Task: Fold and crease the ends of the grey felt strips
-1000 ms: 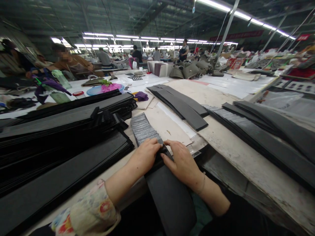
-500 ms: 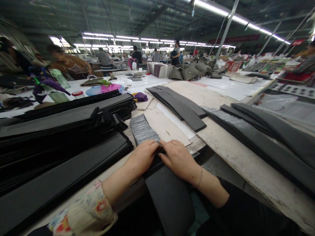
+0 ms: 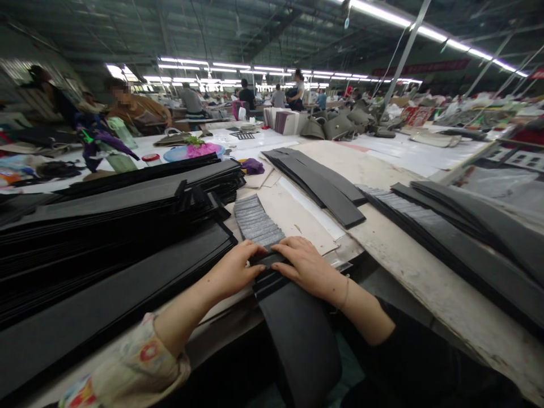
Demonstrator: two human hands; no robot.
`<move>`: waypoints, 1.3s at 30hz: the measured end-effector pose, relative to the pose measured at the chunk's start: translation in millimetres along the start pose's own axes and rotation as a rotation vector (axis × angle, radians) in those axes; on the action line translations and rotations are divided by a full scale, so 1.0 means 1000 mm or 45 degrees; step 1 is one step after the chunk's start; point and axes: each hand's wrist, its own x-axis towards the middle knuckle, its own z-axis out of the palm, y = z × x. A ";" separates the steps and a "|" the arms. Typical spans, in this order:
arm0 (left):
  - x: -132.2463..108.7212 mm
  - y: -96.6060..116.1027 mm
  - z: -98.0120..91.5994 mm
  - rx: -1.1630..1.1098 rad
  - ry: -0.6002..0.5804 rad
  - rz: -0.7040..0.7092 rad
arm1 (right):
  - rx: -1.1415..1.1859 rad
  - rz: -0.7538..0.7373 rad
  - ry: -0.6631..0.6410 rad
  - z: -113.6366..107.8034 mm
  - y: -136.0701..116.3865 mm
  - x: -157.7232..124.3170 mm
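Observation:
A pile of dark grey sheet-material strips (image 3: 297, 334) hangs over the table's near edge toward my lap. Beyond my hands its far part shows as a staggered row of lighter grey ends (image 3: 257, 220). My left hand (image 3: 233, 265) grips a strip at the left side, thumb toward me and fingers on the far side. From the right, my right hand (image 3: 306, 267) holds the same strip between thumb and fingers. A dark band of it shows between the two hands. Whether one or more layers are gripped, I cannot tell.
Tall piles of black and grey strips (image 3: 127, 226) fill the left side. More strips lie ahead (image 3: 317, 187) and at the right (image 3: 459, 238). Farther back are a blue plate (image 3: 172, 154), a purple cloth (image 3: 254, 166), grey bags (image 3: 338, 126) and several people.
My left hand has shifted slightly left, and its thumb now shows apart from the fingers. A dark strip band has come into view between my hands. The view has turned a little left.

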 end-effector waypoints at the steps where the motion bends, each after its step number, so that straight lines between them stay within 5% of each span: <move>1: 0.000 0.000 0.001 -0.002 0.009 0.008 | 0.017 -0.021 -0.011 0.001 0.000 0.002; 17: -0.025 0.007 0.006 0.542 0.035 0.173 | -0.273 -0.124 0.008 0.002 -0.014 0.000; 24: -0.044 -0.008 0.017 0.305 0.186 0.165 | -0.271 -0.093 0.038 0.005 -0.015 -0.002; 28: -0.054 -0.013 -0.004 0.228 0.295 0.081 | -0.248 -0.090 0.042 0.005 -0.013 -0.002; 32: -0.065 -0.020 -0.032 0.265 0.618 -0.153 | -0.203 -0.084 0.071 0.006 -0.012 -0.002; 36: -0.052 -0.017 -0.027 0.234 0.490 -0.130 | -0.179 -0.079 0.092 0.006 -0.012 -0.002; 39: -0.029 0.009 -0.014 0.204 0.434 0.032 | -0.173 -0.080 0.096 0.007 -0.010 -0.003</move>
